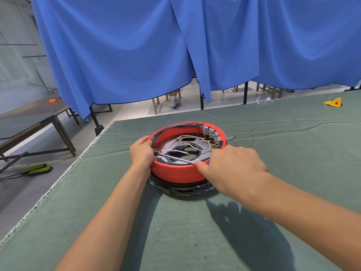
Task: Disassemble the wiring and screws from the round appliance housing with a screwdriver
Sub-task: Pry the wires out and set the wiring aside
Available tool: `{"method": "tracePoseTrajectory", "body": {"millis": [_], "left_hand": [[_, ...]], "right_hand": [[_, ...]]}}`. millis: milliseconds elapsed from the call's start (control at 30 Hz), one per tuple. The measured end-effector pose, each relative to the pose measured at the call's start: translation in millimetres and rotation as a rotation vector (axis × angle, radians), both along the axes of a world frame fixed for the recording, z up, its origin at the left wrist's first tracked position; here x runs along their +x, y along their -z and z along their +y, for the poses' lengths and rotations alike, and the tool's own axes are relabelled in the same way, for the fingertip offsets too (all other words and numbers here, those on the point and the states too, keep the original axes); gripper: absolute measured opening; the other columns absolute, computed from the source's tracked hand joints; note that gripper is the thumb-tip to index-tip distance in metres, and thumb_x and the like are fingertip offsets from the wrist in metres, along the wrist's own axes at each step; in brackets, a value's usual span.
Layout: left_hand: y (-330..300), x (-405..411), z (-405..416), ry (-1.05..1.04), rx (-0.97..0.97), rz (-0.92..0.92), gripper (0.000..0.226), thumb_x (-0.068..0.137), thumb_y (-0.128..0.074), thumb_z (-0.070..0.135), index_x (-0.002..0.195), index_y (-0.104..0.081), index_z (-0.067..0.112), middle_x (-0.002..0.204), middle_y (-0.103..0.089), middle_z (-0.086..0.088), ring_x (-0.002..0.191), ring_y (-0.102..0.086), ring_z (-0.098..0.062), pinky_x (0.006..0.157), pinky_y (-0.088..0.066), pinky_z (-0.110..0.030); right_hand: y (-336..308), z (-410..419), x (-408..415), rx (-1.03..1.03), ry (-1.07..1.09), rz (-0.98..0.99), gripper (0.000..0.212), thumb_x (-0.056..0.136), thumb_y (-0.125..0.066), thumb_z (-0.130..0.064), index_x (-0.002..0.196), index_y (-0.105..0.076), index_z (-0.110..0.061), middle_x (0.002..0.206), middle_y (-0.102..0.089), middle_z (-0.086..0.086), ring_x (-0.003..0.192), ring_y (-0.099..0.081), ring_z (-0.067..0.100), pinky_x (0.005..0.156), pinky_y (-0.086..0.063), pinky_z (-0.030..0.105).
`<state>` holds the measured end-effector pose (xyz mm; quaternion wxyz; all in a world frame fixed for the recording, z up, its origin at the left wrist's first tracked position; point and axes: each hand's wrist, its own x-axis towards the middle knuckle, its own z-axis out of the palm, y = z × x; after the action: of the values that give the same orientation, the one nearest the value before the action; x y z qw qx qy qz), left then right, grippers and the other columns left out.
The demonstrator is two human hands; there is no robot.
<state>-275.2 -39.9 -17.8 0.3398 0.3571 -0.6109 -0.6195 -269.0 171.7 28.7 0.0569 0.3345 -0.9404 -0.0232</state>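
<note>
**Both hands at the red housing, screwdriver laid across it**

We see the round appliance housing [187,159] just below the centre of the frame, open side up on the green-covered bench [273,133], its red ring sitting on a black base. Inside it, white wiring [187,146] runs across a grey metal plate to a row of terminals [212,136] at the upper right of the ring.

Our left hand [141,152] grips the ring's left rim, fingers curled over the edge. Our right hand [230,165] is clenched around the handle of the screwdriver [175,158], thumb pressed near the start of the shaft; the handle itself is hidden. The metal shaft slants across the opening towards the left, its tip at a small brass fitting beside the left fingers.

At the far right of the frame, a yellow scrap [334,102] lies on the bench. Blue curtains [175,45] hang behind.
</note>
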Motion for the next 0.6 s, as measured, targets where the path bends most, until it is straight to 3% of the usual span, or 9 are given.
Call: {"method": "tracePoseTrajectory", "body": {"millis": [100, 167, 400, 600], "left_hand": [[-0.1, -0.1, -0.1, -0.002, 0.002, -0.008, 0.027, 0.09, -0.045, 0.0, 0.091, -0.068, 0.014, 0.094, -0.068, -0.013, 0.089, -0.063, -0.029, 0.088, -0.053, -0.043], [-0.3, 0.3, -0.1, -0.008, 0.004, -0.009, 0.026, 0.091, -0.045, 0.0, 0.094, -0.069, 0.01, 0.092, -0.067, -0.011, 0.086, -0.063, -0.027, 0.087, -0.054, -0.041], [-0.8, 1.7, -0.1, -0.021, 0.0, -0.027, 0.026, 0.09, -0.046, 0.002, 0.089, -0.067, 0.017, 0.091, -0.068, -0.011, 0.088, -0.064, -0.029, 0.087, -0.054, -0.044], [0.1, 1.0, -0.5, -0.014, -0.014, -0.024, 0.025, 0.09, -0.047, 0.003, 0.095, -0.068, 0.014, 0.093, -0.068, -0.012, 0.084, -0.062, -0.026, 0.089, -0.053, -0.045]], "right_hand": [[-0.3, 0.1, 0.0, 0.041, -0.033, -0.007, 0.045, 0.101, -0.023, -0.043, 0.122, -0.056, -0.019, 0.07, -0.03, 0.003, 0.075, -0.042, 0.028, 0.048, -0.025, 0.03], [-1.2, 0.4, -0.1, 0.043, -0.038, -0.027, 0.044, 0.101, -0.023, -0.039, 0.126, -0.055, -0.021, 0.071, -0.03, 0.004, 0.076, -0.042, 0.028, 0.046, -0.023, 0.03], [-1.5, 1.6, 2.1, -0.033, 0.012, -0.034, 0.045, 0.1, -0.026, -0.052, 0.088, -0.048, -0.015, 0.074, -0.039, 0.004, 0.076, -0.048, 0.028, 0.061, -0.036, 0.032], [0.1, 6.1, -1.8, -0.061, -0.009, -0.008, 0.053, 0.097, -0.026, -0.057, 0.07, -0.043, -0.015, 0.065, -0.038, 0.003, 0.071, -0.051, 0.028, 0.056, -0.035, 0.032]]}}
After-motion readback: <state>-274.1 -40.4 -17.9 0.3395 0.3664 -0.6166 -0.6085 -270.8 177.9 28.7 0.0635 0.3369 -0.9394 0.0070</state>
